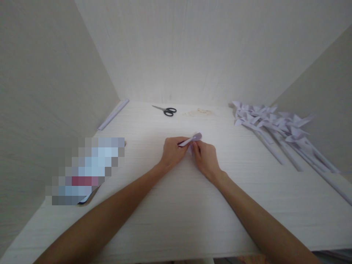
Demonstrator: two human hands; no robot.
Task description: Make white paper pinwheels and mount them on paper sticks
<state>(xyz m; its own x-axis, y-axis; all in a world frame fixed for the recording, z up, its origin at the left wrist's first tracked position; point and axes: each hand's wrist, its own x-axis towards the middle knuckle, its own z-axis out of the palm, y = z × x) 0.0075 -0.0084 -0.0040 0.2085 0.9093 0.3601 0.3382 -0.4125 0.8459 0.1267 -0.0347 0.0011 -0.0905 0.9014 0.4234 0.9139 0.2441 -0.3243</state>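
Both hands are together over the middle of the white table, pinching one piece of curled white paper [197, 137]. A rounded flap of it bends up above the fingers, like the blade of a pinwheel. My left hand [173, 151] is closed on its left side, where a narrow fold pokes out past the thumb. Fingers curled, my right hand [205, 156] grips the paper from the right and below. The fingers hide most of the paper, so its full shape cannot be made out.
Black-handled scissors [167, 110] lie behind the hands. Several white paper pinwheels [264, 119] on rolled paper sticks are heaped at right. A rolled paper stick [114, 114] lies at back left, nearer a blurred-out phone-like device [92, 168]. Walls [176, 51] enclose the table's back and sides.
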